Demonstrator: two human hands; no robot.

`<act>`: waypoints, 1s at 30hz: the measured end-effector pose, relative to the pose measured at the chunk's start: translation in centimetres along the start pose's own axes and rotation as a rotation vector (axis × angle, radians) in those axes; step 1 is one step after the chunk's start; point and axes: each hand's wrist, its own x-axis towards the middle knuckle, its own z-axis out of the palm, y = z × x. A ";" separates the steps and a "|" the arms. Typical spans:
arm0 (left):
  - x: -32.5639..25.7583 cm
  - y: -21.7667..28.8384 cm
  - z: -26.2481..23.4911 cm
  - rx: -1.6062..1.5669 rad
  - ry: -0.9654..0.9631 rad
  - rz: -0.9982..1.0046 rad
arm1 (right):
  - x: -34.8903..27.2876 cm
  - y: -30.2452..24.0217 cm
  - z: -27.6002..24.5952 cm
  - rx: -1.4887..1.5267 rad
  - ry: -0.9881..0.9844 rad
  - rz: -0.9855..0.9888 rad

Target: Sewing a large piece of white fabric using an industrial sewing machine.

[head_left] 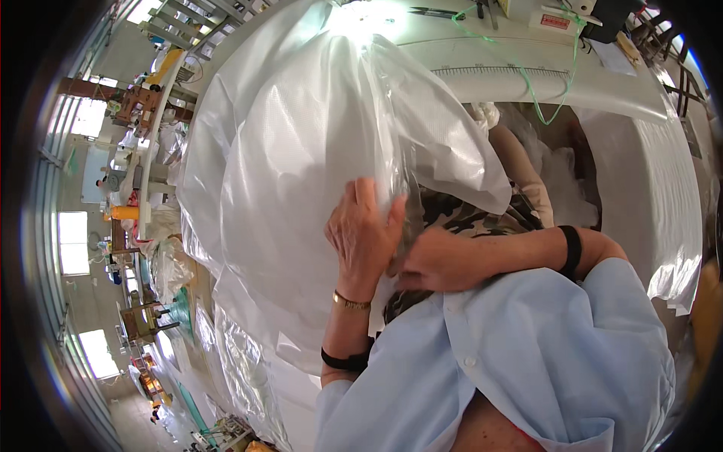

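A large sheet of shiny white woven plastic (279,173) spreads from the bright lamp (365,21) at the far side down to my lap. My left hand (365,230) is at the sheet's folded right edge, its fingers bent and its thumb reaching along that edge. Close beside it, my right hand (437,260) is curled at the lower end of the same edge, slightly smeared by motion; its fingertips are partly hidden. A strip of clearer, glossy film (395,143) runs along the edge between the hands and the lamp.
A curved white work table (602,83) with a printed ruler scale (501,71) lies at the far right. A green cord (538,105) loops over its edge. More white sheeting (640,196) hangs at the right. Benches with machines (139,105) stand at the left.
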 end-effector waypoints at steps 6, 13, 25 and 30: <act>3.0 0.1 1.4 0.075 0.249 0.105 | -1.5 2.0 -2.4 0.138 0.438 0.289; 2.0 -1.4 0.4 -0.105 0.095 -0.043 | -0.6 4.6 -1.4 0.566 0.774 0.546; -4.7 -3.4 -3.5 -0.153 0.215 -0.173 | -0.4 3.4 -0.8 0.985 0.323 0.417; -4.9 -2.6 -6.2 -0.717 0.094 -0.281 | -0.8 -1.8 -3.5 0.859 0.344 0.083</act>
